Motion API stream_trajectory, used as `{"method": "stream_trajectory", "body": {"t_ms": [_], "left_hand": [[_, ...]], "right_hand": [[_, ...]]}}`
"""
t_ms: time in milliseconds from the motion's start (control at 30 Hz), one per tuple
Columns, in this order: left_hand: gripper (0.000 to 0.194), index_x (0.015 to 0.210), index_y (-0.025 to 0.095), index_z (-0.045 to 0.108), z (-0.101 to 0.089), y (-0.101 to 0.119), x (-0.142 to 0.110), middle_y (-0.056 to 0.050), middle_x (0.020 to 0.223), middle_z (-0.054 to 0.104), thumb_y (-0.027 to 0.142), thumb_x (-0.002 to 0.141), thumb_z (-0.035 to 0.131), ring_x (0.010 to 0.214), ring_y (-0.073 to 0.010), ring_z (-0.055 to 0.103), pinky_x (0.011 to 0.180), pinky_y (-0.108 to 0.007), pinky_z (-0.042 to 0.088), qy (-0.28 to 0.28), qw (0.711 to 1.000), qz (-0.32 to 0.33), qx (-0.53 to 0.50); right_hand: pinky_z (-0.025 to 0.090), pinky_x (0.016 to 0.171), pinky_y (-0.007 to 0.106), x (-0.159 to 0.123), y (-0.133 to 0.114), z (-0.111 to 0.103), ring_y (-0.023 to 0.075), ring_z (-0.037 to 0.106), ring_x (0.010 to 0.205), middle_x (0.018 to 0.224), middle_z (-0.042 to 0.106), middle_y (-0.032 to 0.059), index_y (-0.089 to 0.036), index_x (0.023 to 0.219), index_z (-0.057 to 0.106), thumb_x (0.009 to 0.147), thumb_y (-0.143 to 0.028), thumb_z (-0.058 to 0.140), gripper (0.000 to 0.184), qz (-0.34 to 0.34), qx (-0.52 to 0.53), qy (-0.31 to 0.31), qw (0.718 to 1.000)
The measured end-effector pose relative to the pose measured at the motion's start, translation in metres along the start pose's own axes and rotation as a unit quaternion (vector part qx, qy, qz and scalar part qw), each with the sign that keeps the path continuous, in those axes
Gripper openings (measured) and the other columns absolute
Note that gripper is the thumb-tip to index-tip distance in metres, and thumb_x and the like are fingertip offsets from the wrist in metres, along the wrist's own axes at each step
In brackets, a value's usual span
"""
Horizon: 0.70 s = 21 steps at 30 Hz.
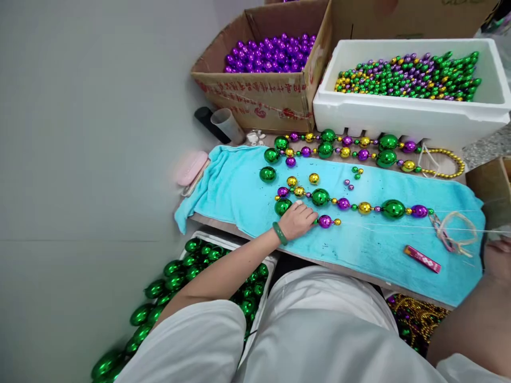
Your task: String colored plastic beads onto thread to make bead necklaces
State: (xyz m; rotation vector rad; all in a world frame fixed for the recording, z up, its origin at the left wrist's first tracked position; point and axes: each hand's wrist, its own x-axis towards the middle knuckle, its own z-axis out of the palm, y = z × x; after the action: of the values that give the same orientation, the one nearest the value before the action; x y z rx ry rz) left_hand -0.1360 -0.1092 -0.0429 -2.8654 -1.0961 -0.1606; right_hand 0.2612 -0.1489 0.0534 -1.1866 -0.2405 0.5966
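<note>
My left hand (297, 221), a green bangle (280, 233) at its wrist, is closed on a bead string of green, purple and gold beads. From under its fingers come a purple bead (324, 221) and a small gold one, then clear thread (383, 226) running taut to the right edge. Above the hand, the string's other side (393, 208) lies across the blue towel (239, 202). My right hand (498, 258) is cut off by the right edge; its visible fingers look curled beside the thread, their grip hidden. Several loose beads (313, 178) lie nearby.
A finished-looking strand (386, 158) lies along the towel's back edge. Behind stand a cardboard box (255, 96) of purple beads and a white foam box (399, 111) of mixed beads. A small pink pack (422, 259) lies front right. Large green beads (175, 279) fill a container below left.
</note>
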Motion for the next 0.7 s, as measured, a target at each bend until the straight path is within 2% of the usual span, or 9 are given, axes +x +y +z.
{"method": "stream_trajectory", "body": {"t_ms": [100, 233, 367, 467, 567, 633, 700], "left_hand": [[0.034, 0.097, 0.017, 0.064, 0.000, -0.004, 0.001, -0.009, 0.084, 0.063, 0.041, 0.092, 0.041, 0.083, -0.0216, 0.054, 0.092, -0.041, 0.035, -0.006, 0.999, -0.029, -0.045], [0.037, 0.104, 0.018, 0.063, -0.004, -0.004, 0.005, -0.011, 0.091, 0.065, 0.048, 0.087, 0.049, 0.089, -0.0248, 0.055, 0.097, -0.045, 0.032, -0.006, 0.989, -0.072, -0.130], [0.048, 0.113, 0.020, 0.061, -0.005, 0.002, 0.006, -0.014, 0.102, 0.065, 0.055, 0.081, 0.054, 0.098, -0.0298, 0.054, 0.102, -0.050, 0.025, -0.007, 0.985, -0.093, -0.145], [0.049, 0.112, 0.021, 0.062, -0.009, 0.003, 0.005, -0.013, 0.103, 0.066, 0.056, 0.079, 0.056, 0.098, -0.0299, 0.055, 0.102, -0.050, 0.024, 0.005, 0.984, -0.088, -0.151], [0.044, 0.108, 0.021, 0.063, -0.018, -0.021, 0.003, -0.011, 0.102, 0.065, 0.053, 0.079, 0.058, 0.099, -0.0296, 0.055, 0.099, -0.048, 0.029, 0.069, 0.975, -0.141, -0.155], [0.039, 0.109, 0.020, 0.062, -0.024, -0.050, 0.001, -0.011, 0.105, 0.063, 0.048, 0.083, 0.054, 0.103, -0.0291, 0.053, 0.098, -0.047, 0.030, 0.138, 0.952, -0.234, -0.139], [0.036, 0.112, 0.018, 0.060, -0.027, -0.084, -0.003, -0.012, 0.110, 0.060, 0.042, 0.086, 0.050, 0.108, -0.0278, 0.051, 0.099, -0.045, 0.032, 0.202, 0.911, -0.339, -0.118]], "right_hand": [[0.008, 0.037, 0.026, 0.006, 0.000, 0.000, 0.0088, 0.030, 0.038, 0.047, 0.036, 0.0009, -0.021, 0.054, 0.064, 0.055, -0.012, 0.051, 0.016, -0.064, 0.019, -0.083, 0.994], [0.010, 0.035, 0.026, 0.004, 0.004, 0.005, 0.0088, 0.031, 0.036, 0.045, 0.040, -0.0007, -0.020, 0.057, 0.064, 0.054, -0.011, 0.051, 0.016, -0.079, 0.003, -0.083, 0.993], [0.016, 0.032, 0.026, -0.004, 0.008, 0.011, 0.0102, 0.036, 0.035, 0.047, 0.047, -0.0025, -0.019, 0.064, 0.061, 0.063, -0.012, 0.054, 0.010, -0.076, -0.024, -0.117, 0.990], [0.021, 0.032, 0.025, -0.010, 0.010, 0.015, 0.0096, 0.038, 0.034, 0.047, 0.049, -0.0026, -0.017, 0.067, 0.060, 0.070, -0.011, 0.053, 0.010, -0.066, -0.049, -0.132, 0.988], [0.024, 0.033, 0.023, -0.013, 0.011, 0.018, 0.0087, 0.039, 0.034, 0.046, 0.049, -0.0024, -0.016, 0.068, 0.059, 0.073, -0.009, 0.052, 0.011, -0.058, -0.072, -0.131, 0.987], [0.025, 0.033, 0.023, -0.014, 0.013, 0.019, 0.0088, 0.040, 0.034, 0.045, 0.049, -0.0018, -0.016, 0.067, 0.060, 0.071, -0.011, 0.055, 0.008, -0.061, -0.075, -0.136, 0.986], [0.026, 0.034, 0.023, -0.016, 0.015, 0.018, 0.0096, 0.042, 0.038, 0.046, 0.049, -0.0010, -0.016, 0.068, 0.063, 0.068, -0.012, 0.058, 0.007, -0.069, -0.070, -0.145, 0.985]]}}
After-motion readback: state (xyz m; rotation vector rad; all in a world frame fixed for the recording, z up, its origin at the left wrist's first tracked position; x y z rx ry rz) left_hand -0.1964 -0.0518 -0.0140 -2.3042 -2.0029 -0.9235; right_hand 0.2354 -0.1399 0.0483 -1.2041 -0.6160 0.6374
